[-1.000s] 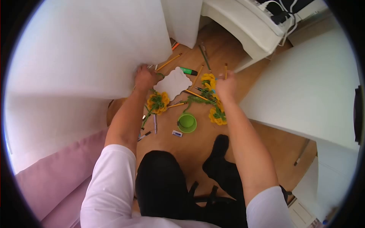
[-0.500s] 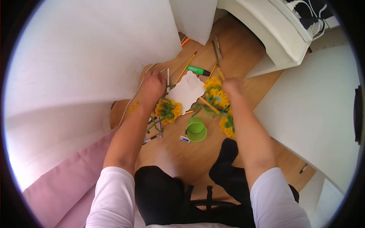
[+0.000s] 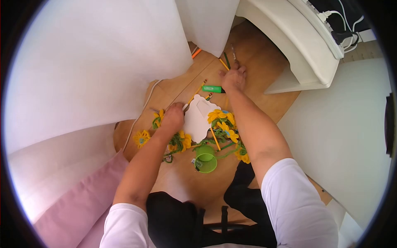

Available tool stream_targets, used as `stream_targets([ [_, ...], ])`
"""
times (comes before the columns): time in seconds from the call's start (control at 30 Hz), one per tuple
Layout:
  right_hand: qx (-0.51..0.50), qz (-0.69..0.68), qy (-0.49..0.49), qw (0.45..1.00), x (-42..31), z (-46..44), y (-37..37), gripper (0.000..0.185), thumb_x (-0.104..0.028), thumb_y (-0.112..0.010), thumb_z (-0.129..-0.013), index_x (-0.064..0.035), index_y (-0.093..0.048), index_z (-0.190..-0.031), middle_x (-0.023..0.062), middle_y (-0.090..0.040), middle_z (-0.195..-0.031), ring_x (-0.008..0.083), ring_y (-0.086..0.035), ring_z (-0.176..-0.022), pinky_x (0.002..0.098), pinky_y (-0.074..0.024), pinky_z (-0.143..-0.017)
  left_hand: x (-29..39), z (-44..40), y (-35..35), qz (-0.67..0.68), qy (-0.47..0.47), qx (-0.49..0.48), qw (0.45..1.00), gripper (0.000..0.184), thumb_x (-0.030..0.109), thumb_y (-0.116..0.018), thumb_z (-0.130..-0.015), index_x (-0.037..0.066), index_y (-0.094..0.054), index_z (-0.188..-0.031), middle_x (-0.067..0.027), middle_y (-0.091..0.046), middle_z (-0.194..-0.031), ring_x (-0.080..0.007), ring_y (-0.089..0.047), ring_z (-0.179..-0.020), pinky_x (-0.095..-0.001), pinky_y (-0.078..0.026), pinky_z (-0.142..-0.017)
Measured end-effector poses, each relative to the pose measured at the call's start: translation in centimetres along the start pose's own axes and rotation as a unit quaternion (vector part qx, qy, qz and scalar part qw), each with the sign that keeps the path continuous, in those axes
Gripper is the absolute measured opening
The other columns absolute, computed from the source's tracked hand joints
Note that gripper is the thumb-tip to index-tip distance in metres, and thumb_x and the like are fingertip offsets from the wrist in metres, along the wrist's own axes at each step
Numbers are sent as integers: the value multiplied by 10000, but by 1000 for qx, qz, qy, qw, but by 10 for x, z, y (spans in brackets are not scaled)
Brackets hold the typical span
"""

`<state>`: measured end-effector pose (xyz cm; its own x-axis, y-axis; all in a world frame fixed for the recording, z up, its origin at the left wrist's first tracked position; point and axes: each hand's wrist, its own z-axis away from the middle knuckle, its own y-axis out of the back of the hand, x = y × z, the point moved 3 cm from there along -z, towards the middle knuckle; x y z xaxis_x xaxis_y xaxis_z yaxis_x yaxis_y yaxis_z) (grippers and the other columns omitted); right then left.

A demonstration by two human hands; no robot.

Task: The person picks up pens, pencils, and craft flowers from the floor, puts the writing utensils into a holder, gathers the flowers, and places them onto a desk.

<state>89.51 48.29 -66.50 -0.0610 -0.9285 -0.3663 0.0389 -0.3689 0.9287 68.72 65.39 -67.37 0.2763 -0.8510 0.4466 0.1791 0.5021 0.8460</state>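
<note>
My left hand (image 3: 173,118) is low over the wooden floor with its fingers curled. A white pen-like stick (image 3: 185,106) juts from its fingertips beside a white scalloped card (image 3: 197,120). My right hand (image 3: 234,78) reaches farther out, thumb and fingers apart on the floor. Its fingertips touch the near end of a thin pen (image 3: 233,53). Close by lie a yellow pencil (image 3: 223,63), a dark green pencil (image 3: 226,59) and a green highlighter (image 3: 211,89), whose dark cap end is partly hidden by that hand.
Yellow pipe-cleaner flowers (image 3: 226,130) with green stems lie right of the card; another flower (image 3: 142,139) is at left. A green cup (image 3: 206,160) stands near my feet. White curtain (image 3: 103,62), a cable (image 3: 140,111) and a white furniture piece (image 3: 297,45) border the floor.
My right hand has moved forward and left, from beside the flowers to the pens. My left hand has come lower in view. The view itself has shifted.
</note>
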Motion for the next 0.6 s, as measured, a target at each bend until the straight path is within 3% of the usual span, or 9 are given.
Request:
stream_targets([
  [0.1,-55,29,44,997,17,-9,-13,346,-192,-596,-885,6,-552,-1166,226,-579,-1194,348,-570,-1116,404,-480,-944,5,0,19,-23,-18,32,999,196,59,-518,-855,-45,-538,-1020,-251,-601,-1012,-419,-590,-967,-463,-497,-841],
  [0.17,-92,42,63,993,19,-8,-21,307,-163,-571,-891,14,-556,-1141,220,-606,-1155,339,-583,-1101,399,-485,-934,-3,-23,35,25,20,54,998,224,71,-513,-863,-58,-542,-1045,-245,-602,-1010,-419,-584,-968,-475,-495,-828],
  [0.27,-90,126,75,985,27,8,-14,226,-143,-473,-926,12,-556,-1067,185,-647,-1032,285,-656,-960,385,-532,-848,-9,-52,32,-36,-18,16,999,248,123,-551,-879,-33,-567,-1071,-221,-603,-1011,-397,-578,-988,-483,-492,-817],
  [0.37,-45,103,48,992,31,22,1,213,-142,-463,-931,13,-532,-1061,201,-635,-1038,283,-661,-926,385,-542,-828,20,-54,31,-26,-36,98,994,232,152,-589,-881,-4,-584,-1053,-229,-604,-999,-404,-593,-929,-495,-483,-815],
  [0.47,-80,13,-11,997,35,24,13,200,-134,-503,-921,-3,-513,-1073,207,-611,-1096,311,-645,-955,399,-536,-854,31,-45,21,-80,-62,120,988,205,169,-617,-874,15,-604,-1008,-220,-607,-988,-401,-584,-946,-491,-475,-826],
  [0.6,-57,-8,1,998,43,24,12,221,-154,-504,-930,-21,-511,-1107,189,-597,-1145,337,-617,-1012,409,-524,-881,19,-56,8,-61,-33,75,995,215,141,-602,-871,20,-591,-1049,-217,-606,-1005,-402,-578,-953,-488,-468,-841],
])
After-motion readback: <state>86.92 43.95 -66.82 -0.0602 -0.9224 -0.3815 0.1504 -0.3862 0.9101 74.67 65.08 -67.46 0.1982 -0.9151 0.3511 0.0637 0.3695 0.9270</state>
